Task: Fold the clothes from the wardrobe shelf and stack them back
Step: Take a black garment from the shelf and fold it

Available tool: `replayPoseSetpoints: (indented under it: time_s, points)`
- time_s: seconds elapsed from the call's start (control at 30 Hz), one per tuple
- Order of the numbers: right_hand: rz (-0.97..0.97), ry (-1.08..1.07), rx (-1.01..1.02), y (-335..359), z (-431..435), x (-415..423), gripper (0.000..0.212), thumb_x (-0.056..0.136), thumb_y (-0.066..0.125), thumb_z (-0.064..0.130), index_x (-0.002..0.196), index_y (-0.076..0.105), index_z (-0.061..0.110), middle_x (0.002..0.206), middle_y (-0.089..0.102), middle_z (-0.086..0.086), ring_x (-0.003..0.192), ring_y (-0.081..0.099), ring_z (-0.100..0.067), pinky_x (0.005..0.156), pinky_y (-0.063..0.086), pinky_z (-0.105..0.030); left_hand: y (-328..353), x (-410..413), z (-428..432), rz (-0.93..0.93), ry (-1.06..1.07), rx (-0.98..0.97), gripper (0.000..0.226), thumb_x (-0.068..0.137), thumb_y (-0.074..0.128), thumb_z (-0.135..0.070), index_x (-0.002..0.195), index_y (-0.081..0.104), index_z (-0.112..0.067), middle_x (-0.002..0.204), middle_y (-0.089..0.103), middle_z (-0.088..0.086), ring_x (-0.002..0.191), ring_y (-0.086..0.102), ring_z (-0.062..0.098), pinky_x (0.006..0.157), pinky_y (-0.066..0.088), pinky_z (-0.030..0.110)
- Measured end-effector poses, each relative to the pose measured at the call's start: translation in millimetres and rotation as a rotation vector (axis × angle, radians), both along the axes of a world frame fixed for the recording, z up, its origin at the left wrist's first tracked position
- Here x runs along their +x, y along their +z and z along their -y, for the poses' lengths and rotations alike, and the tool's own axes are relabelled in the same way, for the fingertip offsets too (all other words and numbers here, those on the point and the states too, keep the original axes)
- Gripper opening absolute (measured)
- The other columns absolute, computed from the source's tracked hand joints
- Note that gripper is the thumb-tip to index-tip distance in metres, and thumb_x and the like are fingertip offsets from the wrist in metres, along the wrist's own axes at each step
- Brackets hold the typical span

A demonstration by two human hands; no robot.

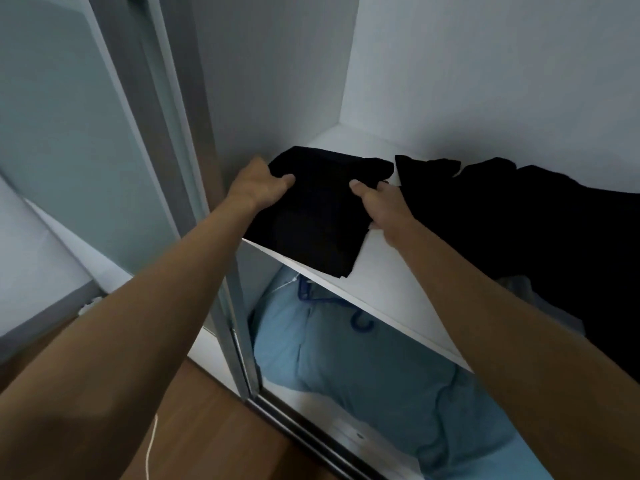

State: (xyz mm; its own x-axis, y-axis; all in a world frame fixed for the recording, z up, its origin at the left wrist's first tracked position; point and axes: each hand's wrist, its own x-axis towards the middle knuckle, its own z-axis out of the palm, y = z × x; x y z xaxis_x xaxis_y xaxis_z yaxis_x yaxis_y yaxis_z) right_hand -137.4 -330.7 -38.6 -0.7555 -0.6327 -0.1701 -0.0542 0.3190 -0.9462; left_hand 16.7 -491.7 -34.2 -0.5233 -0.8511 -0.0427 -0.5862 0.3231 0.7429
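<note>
While both bare arms reach forward into the wardrobe, the scene runs from a pale sliding door [69, 140] at the far left, with its grey metal frame [194, 188] standing upright just beside the opening. Below it, near the viewer, lies a brown wooden floor [207, 427] with a thin white cord [151, 445] trailing across it.

Next comes the left hand [258, 183], which grips the left edge of a folded black garment [311, 216] — its thumb lies on top of the cloth, and the other fingers are hidden under or behind the fabric, so I cannot tell how they lie. That garment rests flat on the white wardrobe shelf [388, 289], at its left end, with one near corner reaching the shelf's front edge.

The right hand [381, 206] holds the garment's right edge: the thumb presses down on top, and the remaining fingers curl beneath the cloth.

Farther right, a loose heap of black clothes [519, 220] sprawls unfolded over the shelf, just beside the folded piece and spilling toward the near right.

Under the shelf, in the lower compartment, sits light blue bedding [363, 375] with a blue plastic hanger [360, 323] lying on it.
</note>
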Motion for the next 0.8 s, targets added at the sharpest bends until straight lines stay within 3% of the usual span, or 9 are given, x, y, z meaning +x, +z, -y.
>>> replayPoseSetpoints:
  time_s: [0.07,0.13,0.2,0.27,0.33,0.47,0.63,0.73,0.8]
  points:
    - [-0.292,0.056,0.202,5,1,-10,0.035,0.091,0.064,0.048,0.091,0.067,0.012,0.112,0.067,-0.009,0.106,0.064,-0.027,0.094,0.052,-0.037,2,3,6,-0.045,-0.009,-0.019,0.04,0.094,0.064,-0.037,0.114,0.063,-0.002,0.109,0.067,0.015,0.102,0.065,0.033,0.091,0.053,0.042]
    - [-0.596,0.018,0.358,8,0,-11,0.043,0.089,0.06,0.056,0.084,0.065,0.013,0.124,0.057,-0.012,0.124,0.049,-0.034,0.101,0.038,-0.037,8,3,9,-0.092,-0.032,-0.082,0.03,0.097,0.061,-0.029,0.109,0.064,-0.002,0.101,0.067,0.013,0.1,0.066,0.034,0.086,0.052,0.038]
    - [-0.688,-0.053,0.16,12,1,-13,0.034,0.086,0.062,0.052,0.084,0.069,0.019,0.134,0.052,-0.009,0.129,0.043,-0.032,0.104,0.037,-0.042,18,-2,10,-0.149,-0.021,-0.166,0.023,0.098,0.058,-0.027,0.109,0.062,-0.007,0.099,0.063,0.009,0.103,0.064,0.033,0.082,0.047,0.034]
    - [-0.513,-0.028,-0.047,17,6,-21,0.031,0.088,0.062,0.044,0.097,0.073,0.016,0.126,0.062,-0.008,0.12,0.057,-0.027,0.1,0.046,-0.038,27,-11,12,-0.176,0.019,-0.232,0.019,0.098,0.058,-0.029,0.106,0.059,-0.012,0.101,0.062,0.009,0.105,0.062,0.033,0.083,0.045,0.034]
    - [-0.299,-0.004,0.038,13,14,-28,0.041,0.096,0.059,0.039,0.118,0.067,0.006,0.121,0.066,-0.013,0.113,0.063,-0.03,0.099,0.052,-0.041,27,-21,14,-0.087,0.02,-0.285,0.026,0.097,0.059,-0.03,0.113,0.056,-0.01,0.116,0.061,0.013,0.113,0.058,0.035,0.09,0.045,0.039]
    - [-0.087,-0.138,0.175,-3,28,-38,0.034,0.097,0.062,0.025,0.119,0.059,-0.001,0.12,0.064,-0.019,0.108,0.065,-0.034,0.089,0.057,-0.043,17,-46,4,0.119,-0.214,-0.512,0.065,0.092,0.065,-0.033,0.148,0.034,-0.02,0.154,0.034,0.007,0.14,0.035,0.031,0.113,0.028,0.053]
    - [0.071,-0.101,0.1,5,15,-49,0.032,0.094,0.068,0.019,0.118,0.062,0.0,0.119,0.067,-0.017,0.099,0.068,-0.024,0.074,0.059,-0.032,-5,-82,-13,0.454,-0.565,-0.439,0.062,0.097,0.03,-0.065,0.152,0.03,-0.039,0.166,0.018,-0.006,0.154,0.009,0.026,0.117,-0.004,0.063]
    - [-0.282,-0.093,0.245,4,-16,-57,0.026,0.095,0.063,0.018,0.104,0.068,-0.006,0.107,0.071,-0.024,0.083,0.067,-0.022,0.075,0.06,-0.039,-25,-78,-4,0.484,-0.558,-0.425,0.066,0.094,0.017,-0.073,0.154,0.02,-0.045,0.167,0.01,-0.008,0.154,-0.002,0.026,0.116,-0.01,0.063]
    - [-0.634,-0.123,0.387,2,-43,-67,0.021,0.093,0.062,0.02,0.104,0.07,0.004,0.109,0.07,-0.016,0.097,0.066,-0.024,0.089,0.055,-0.04,-29,-76,3,0.482,-0.545,-0.443,0.067,0.094,0.016,-0.074,0.154,0.02,-0.046,0.167,0.009,-0.009,0.154,-0.003,0.025,0.116,-0.01,0.063]
